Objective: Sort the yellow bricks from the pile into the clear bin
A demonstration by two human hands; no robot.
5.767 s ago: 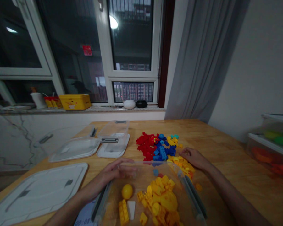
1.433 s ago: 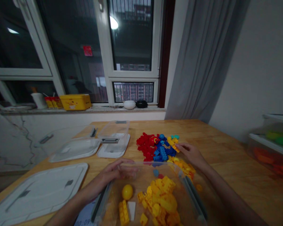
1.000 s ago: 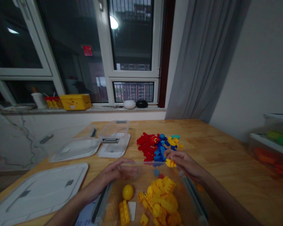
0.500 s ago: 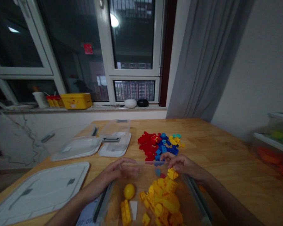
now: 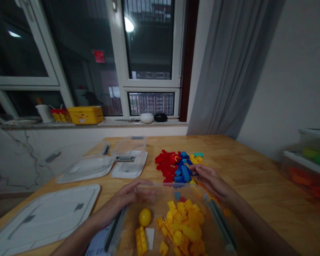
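Observation:
A clear plastic storage box (image 5: 160, 245) stands close in front of me, with a heap of yellow toy building blocks (image 5: 182, 227) inside. A yellow ball (image 5: 145, 217) and a long yellow brick (image 5: 141, 241) lie at its left. My left hand (image 5: 136, 192) grips the box's far left rim, its fingers reaching over the inside. Beyond the far right corner, my right hand (image 5: 209, 179) has its fingers stretched apart near loose blue blocks (image 5: 185, 172) and yellow blocks (image 5: 196, 159). Nothing shows in it. Its palm hides part of the pile.
Red blocks (image 5: 166, 165) lie left of the blue ones. White lids (image 5: 48, 213) and clear boxes (image 5: 130, 146) stand on the left of the wooden table (image 5: 242, 160). Stacked boxes (image 5: 309, 170) stand at far right. Under my box a screen (image 5: 97, 243) partly shows.
My right hand has let a yellow block go into the box and moved out over the rim to the loose blocks. My left hand stays on the rim.

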